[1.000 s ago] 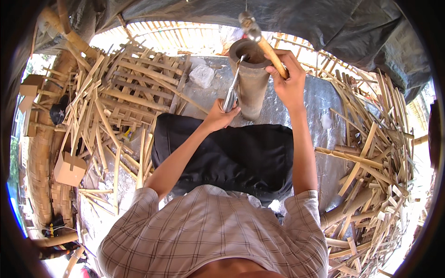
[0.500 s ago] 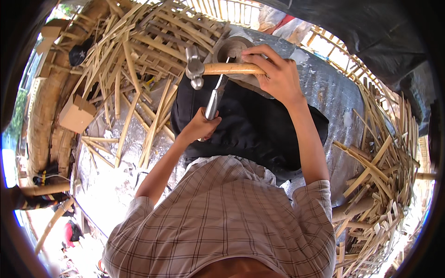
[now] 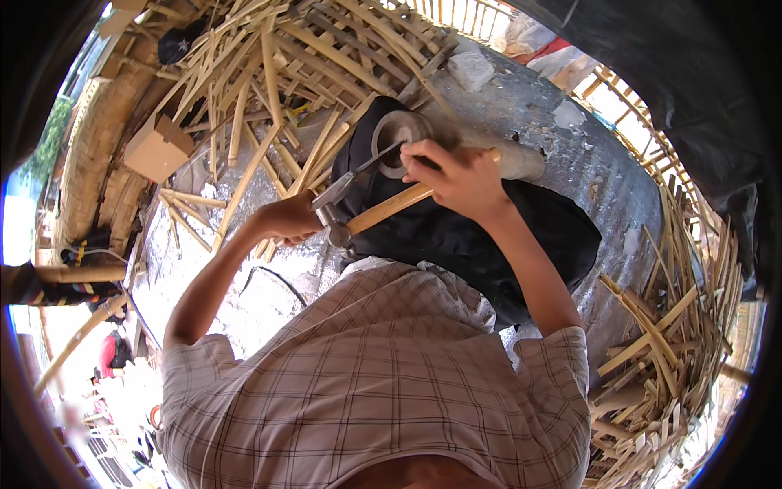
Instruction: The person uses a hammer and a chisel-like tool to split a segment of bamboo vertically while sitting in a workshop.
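A slim tool with a shiny metal handle is gripped by my left hand; its thin blade slants up to the right. Its tip reaches the open end of a hollow grey-brown cylinder, which lies on its side on black cloth over my lap. My right hand is closed around the wooden handle of a ball-peen hammer, whose metal head hangs low beside my left hand. My right fingertips are at the tool's tip; whether they touch it I cannot tell.
Split bamboo strips are heaped at the far left, and more bamboo pieces lie at the right. A cardboard box stands at the left. The silvery-grey sheet spreads beneath. Dark sheeting hangs at the upper right.
The cylinder has tipped, showing more of its side. The hammer head has swung down toward me, and my left hand has moved left with the slim tool, which now slants more.
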The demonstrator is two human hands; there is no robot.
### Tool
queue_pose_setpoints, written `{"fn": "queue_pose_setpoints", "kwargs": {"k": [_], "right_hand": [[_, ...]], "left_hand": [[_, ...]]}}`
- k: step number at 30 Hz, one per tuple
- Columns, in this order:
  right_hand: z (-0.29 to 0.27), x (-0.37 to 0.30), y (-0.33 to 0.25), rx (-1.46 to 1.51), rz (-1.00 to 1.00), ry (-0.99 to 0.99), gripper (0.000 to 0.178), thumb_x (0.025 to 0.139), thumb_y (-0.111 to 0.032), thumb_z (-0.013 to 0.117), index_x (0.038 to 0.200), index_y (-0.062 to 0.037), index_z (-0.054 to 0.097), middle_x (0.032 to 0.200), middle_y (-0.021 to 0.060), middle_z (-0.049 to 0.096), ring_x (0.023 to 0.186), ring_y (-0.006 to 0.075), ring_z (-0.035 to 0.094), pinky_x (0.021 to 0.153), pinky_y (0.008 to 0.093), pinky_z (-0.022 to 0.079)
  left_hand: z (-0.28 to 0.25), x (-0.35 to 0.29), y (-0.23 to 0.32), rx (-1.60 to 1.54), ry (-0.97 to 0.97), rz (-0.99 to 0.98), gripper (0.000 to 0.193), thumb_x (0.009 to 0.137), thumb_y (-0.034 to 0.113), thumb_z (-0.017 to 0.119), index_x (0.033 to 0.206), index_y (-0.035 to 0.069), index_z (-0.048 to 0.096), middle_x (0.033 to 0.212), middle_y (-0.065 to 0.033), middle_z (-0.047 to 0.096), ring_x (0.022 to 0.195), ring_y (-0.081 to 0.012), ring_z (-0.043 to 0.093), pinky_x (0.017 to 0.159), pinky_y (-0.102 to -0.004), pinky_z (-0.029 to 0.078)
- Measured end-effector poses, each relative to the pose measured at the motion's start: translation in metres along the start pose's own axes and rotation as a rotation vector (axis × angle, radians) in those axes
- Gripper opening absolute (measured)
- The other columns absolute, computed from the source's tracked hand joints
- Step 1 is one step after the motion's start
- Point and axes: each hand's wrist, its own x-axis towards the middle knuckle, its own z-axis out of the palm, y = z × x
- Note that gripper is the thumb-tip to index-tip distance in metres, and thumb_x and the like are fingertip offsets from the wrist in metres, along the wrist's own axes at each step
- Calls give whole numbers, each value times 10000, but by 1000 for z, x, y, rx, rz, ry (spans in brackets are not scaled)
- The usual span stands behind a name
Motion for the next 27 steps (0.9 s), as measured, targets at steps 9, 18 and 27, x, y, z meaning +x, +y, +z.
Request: {"fn": "queue_pose_setpoints", "kwargs": {"k": [9,18,27], "right_hand": [[2,-8,-7,-149,-131,-22,164,888,-310,729,982,-178,704,1143,-98,623,553,79,532,542,227,468],[-2,-11,-1,-215,-2,224,100,848,-137,718,947,-125,710,1141,-25,676,526,86,507,503,226,476],[-8,-7,17,-259,90,368,32,842,-107,714,872,-98,705,1108,-3,688,510,97,487,470,233,453]], "left_hand": [[-23,-18,17,276,14,-79,408,890,129,623,1144,-103,403,695,-74,553,520,-138,532,395,-312,439],[-79,-31,137,766,44,-131,391,862,103,609,1183,-39,435,668,-83,573,518,-177,590,431,-327,498],[-85,-44,225,965,32,-279,441,806,18,578,1209,-71,422,574,-55,523,439,-147,490,392,-332,467]]}}
